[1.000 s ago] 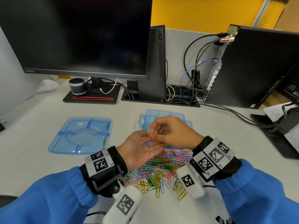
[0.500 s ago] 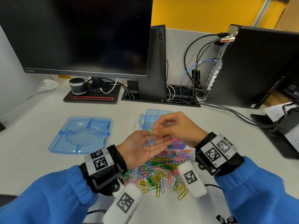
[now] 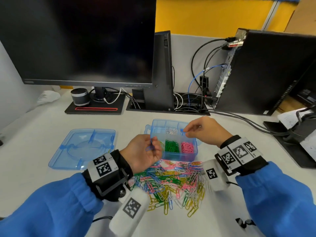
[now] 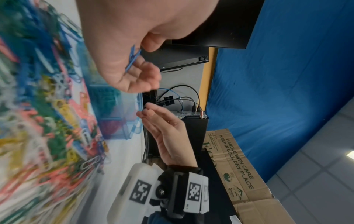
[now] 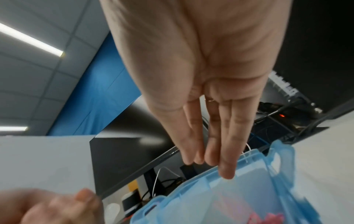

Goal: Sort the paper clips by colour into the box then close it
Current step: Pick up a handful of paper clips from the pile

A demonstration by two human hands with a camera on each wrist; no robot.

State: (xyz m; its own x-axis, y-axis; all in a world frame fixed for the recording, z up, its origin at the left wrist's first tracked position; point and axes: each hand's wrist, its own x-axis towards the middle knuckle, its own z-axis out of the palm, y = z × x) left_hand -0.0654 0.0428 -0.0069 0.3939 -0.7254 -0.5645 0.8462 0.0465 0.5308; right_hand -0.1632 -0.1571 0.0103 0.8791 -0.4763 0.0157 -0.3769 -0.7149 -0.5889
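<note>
Head view: the box [image 3: 177, 155], clear blue w/ compartments, sits on the surface [image 3: 42, 124] at centre, lid off. Green clips [image 3: 171, 146] fill its near-middle compartment, pink clips [image 3: 187, 147] the near-right one, white clips [image 3: 171, 130] the far-middle one. The lid [image 3: 82, 148] lies flat at 9 o'clock of the box, well apart.

The mixed pile of clips [image 3: 172, 181] spreads at 6 o'clock of the box, just beside its near wall; blue, pink, green, yellow, white all tangled.

Left hand [image 3: 145, 153] hovers at the box's 9 o'clock edge, above the pile's far-left corner, palm up. Its fingers are curled round a few blue clips [image 3: 150, 145]; the left wrist view shows the thumb pinning them vs. the palm.

Right hand [image 3: 203, 131] hovers over the far-right part of the box, at 3 o'clock of the white clips. Thumb & forefinger pinch one blue clip [image 3: 182, 130]; the other fingers [image 5: 228, 151] stretch straight, per right wrist view.

Behind, at 12 o'clock: a dark monitor [image 3: 80, 40] at far left, a PC tower [image 3: 266, 71] at far right, cables [image 3: 198, 71] btw them.
</note>
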